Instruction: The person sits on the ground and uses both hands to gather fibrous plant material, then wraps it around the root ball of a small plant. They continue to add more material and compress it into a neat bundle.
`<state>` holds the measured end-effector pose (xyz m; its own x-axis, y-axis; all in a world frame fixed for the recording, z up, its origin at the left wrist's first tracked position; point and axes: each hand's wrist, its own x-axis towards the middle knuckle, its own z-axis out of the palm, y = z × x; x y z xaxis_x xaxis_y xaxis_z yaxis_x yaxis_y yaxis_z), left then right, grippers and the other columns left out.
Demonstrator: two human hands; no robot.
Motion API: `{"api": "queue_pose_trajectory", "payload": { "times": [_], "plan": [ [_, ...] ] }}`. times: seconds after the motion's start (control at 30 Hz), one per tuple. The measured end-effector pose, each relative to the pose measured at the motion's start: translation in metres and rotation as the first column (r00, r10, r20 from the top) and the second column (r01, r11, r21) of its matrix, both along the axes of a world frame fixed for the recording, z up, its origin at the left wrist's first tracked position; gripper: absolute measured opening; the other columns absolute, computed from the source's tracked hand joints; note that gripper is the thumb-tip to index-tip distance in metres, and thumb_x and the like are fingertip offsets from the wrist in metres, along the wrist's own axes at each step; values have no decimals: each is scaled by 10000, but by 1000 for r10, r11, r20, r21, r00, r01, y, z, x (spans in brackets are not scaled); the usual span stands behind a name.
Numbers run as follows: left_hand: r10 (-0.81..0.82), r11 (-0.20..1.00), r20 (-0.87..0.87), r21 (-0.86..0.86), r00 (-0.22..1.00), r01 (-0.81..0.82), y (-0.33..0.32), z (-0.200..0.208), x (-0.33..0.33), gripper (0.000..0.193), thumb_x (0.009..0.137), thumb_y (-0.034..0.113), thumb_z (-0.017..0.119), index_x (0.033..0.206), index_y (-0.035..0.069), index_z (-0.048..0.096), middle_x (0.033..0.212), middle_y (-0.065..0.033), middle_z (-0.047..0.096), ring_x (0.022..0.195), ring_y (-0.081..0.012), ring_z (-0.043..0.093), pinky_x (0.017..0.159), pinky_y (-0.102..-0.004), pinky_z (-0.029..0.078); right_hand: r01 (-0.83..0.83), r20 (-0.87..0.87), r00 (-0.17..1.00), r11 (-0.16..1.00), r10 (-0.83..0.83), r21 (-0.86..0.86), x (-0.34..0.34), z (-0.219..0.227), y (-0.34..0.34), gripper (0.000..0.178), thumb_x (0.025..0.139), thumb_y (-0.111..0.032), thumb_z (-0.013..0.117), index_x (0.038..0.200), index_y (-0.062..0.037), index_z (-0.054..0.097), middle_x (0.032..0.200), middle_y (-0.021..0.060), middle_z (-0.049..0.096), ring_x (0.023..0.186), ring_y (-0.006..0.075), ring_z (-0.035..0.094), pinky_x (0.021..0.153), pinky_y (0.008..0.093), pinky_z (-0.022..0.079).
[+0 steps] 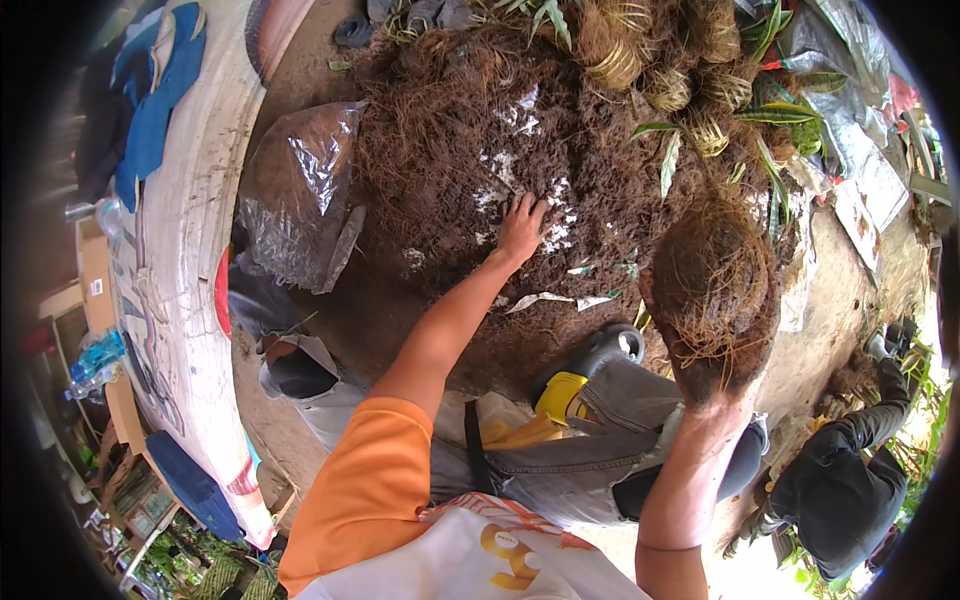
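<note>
While the right hand [722, 378] grips a rounded, fibrous root ball [715, 270] right of centre in the frame, its palm beneath the ball, the left hand [524, 228] reaches into the dark soil [430, 190] near the middle. The left hand's fingers are bent and their tips partly hidden, so I cannot tell whether they close on anything. White granules [558, 232] lie around those fingertips, and a thin white strip [540, 299] rests on the soil just below. A crumpled clear plastic bag [300, 180] lies left of the heap, while more bound root balls [612, 65] and long green leaves [775, 114] crowd the upper right. Below the heap, near the lower centre, is a grey and yellow boot [562, 394]. Farther out, a person in dark clothing [835, 485] bends at the lower right, and blue cloth [165, 100] hangs at the upper left.
</note>
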<state>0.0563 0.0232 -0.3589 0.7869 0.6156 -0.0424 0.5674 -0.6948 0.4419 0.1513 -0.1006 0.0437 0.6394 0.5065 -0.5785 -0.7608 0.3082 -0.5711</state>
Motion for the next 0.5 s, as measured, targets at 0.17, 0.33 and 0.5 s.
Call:
{"api": "queue_pose_trajectory", "payload": {
  "times": [0.17, 0.33, 0.5],
  "plan": [
    [276, 959, 357, -162, 892, -232, 0, 1, -4, 224, 805, 246, 666, 830, 32, 605, 982, -142, 573, 931, -259, 556, 763, -420, 472, 10, 1, 1000, 1000, -10, -27, 2, -1, -3, 426, 890, -379, 481, 1199, -86, 500, 1151, 127, 527, 1037, 301, 525, 848, 506, 485],
    [936, 211, 86, -912, 340, -351, 16, 71, -3, 324, 902, 332, 537, 927, 14, 595, 786, -48, 626, 620, -155, 583, 606, -314, 500, 28, -71, 997, 1000, -29, -14, -2, -2, 1, 433, 887, -387, 485, 1203, -92, 497, 1158, 126, 519, 1045, 304, 516, 845, 515, 484],
    [959, -251, -92, -721, 269, 646, 49, 128, -20, 347, 965, 335, 344, 1061, 61, 535, 875, -70, 624, 690, -187, 620, 554, -313, 535, -23, -216, 974, 981, 65, 191, -6, -1, 5, 389, 899, -354, 463, 1186, -95, 504, 1159, 138, 523, 1033, 306, 530, 886, 539, 440]
  ]
}}
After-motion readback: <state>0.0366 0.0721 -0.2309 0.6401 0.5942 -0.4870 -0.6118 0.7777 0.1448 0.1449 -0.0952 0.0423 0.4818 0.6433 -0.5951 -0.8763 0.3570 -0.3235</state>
